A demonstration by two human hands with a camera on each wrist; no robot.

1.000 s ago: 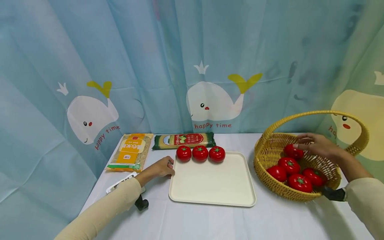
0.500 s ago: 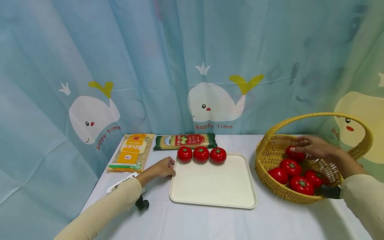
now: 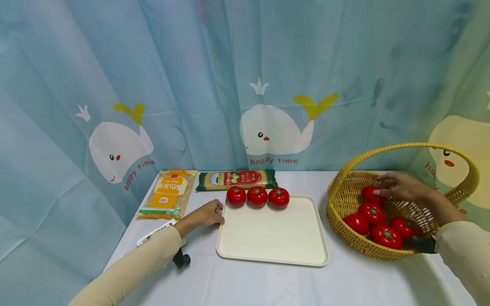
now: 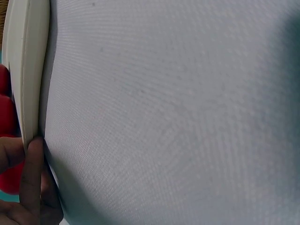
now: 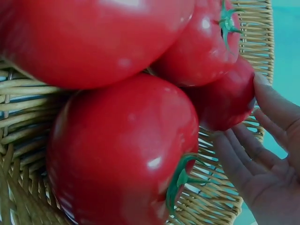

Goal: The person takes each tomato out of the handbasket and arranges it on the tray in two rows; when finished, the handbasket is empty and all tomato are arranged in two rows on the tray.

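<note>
My left hand [image 3: 208, 213] pinches the left rim of a cream rectangular tray [image 3: 272, 238]; in the left wrist view its fingers [image 4: 32, 176] lie on both sides of the rim. Three red tomatoes [image 3: 257, 196] stand in a row along the tray's back edge. At the right, a wicker basket [image 3: 346, 243] with a tall handle holds several tomatoes [image 3: 386, 236]. Inside it, my right hand [image 3: 405, 188] grips the rearmost tomato [image 3: 370, 194]. In the right wrist view, thumb and fingers meet the side of that tomato [image 5: 225, 101], partly hidden behind nearer ones.
A green spaghetti pack [image 3: 237, 180] lies behind the tray. To its left is a yellow grain bag [image 3: 166, 194]. A white device [image 3: 155, 231] is partly under the left sleeve. A blue curtain [image 3: 214, 85] hangs behind the white table [image 3: 264, 282].
My right hand has closed in around the rearmost tomato, which has shifted slightly left in the basket. My left hand stays on the tray rim. The head view has drifted a little.
</note>
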